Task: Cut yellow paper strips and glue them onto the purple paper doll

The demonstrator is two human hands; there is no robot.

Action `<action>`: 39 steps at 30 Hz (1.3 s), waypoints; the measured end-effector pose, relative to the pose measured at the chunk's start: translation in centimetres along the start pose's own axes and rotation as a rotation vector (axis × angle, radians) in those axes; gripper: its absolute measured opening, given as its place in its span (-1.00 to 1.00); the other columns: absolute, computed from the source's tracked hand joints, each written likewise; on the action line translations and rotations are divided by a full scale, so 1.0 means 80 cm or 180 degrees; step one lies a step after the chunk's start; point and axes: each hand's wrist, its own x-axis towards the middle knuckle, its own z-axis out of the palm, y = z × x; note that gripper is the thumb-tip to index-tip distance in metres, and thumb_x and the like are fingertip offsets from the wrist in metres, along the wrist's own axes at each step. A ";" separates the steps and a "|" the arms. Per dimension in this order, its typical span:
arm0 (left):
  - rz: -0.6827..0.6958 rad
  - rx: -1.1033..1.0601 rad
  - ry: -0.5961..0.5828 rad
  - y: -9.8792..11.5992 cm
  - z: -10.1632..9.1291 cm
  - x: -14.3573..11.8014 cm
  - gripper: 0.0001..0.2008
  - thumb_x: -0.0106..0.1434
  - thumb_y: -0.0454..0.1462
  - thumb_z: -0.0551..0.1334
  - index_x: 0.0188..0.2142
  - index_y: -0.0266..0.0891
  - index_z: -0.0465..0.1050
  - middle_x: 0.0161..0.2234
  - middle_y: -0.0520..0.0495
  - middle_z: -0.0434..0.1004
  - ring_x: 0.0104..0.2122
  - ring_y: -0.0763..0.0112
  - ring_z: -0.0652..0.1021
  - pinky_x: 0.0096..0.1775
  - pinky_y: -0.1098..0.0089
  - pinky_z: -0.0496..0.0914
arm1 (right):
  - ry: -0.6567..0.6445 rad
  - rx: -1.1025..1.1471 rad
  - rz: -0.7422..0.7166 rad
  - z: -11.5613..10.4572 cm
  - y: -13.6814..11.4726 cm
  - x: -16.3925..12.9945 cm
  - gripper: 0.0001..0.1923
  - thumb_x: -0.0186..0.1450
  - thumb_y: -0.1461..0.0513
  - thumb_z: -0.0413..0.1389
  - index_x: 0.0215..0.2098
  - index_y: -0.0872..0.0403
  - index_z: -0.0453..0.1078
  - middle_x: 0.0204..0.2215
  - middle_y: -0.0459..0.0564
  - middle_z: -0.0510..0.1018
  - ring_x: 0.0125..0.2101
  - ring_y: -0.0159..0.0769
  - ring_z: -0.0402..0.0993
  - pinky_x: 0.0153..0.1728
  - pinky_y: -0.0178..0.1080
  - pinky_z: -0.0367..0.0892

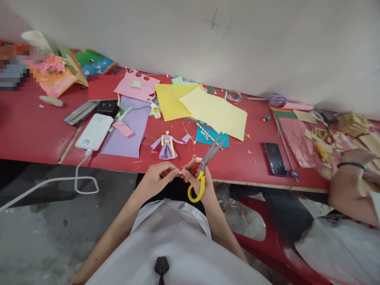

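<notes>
Two hands meet over a tiny scrap at the table's near edge.
Left hand (pixel 156 176) pinches the scrap; right hand (pixel 197 178) is curled around the scissors (pixel 204 166), blades tipped away, probably for clearance. Just beyond the scissors lies a paper doll (pixel 167 146) on the table (pixel 243 166).

Pretty even, soft light here, bright enough, with no hard shadows on the red table (pixel 35 134); colours look saturated. The white wall (pixel 267 43) up top is flatly lit and a bit grey toward the upper left. Small sheen on the phone (pixel 275 158) screen, otherwise no real glare. Wide-angle bend is obvious: the table edge bows and the corners stretch. The right edge is smeared with motion blur, and there's a pixelated patch at the upper left. Centre is reasonably sharp.
</notes>
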 end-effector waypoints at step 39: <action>0.0938 0.0368 -0.0321 0.063 -0.066 0.039 -0.84 0.25 -0.23 0.17 -0.45 -0.21 0.38 -0.47 0.00 0.47 -0.44 0.44 0.45 -0.34 0.45 0.37 | -0.1378 -0.2213 0.0412 -0.020 -0.025 -0.067 -0.71 0.43 -0.01 -0.12 -0.32 -0.01 0.14 -0.72 -0.26 0.20 -0.74 -0.44 0.17 -0.63 -0.37 0.03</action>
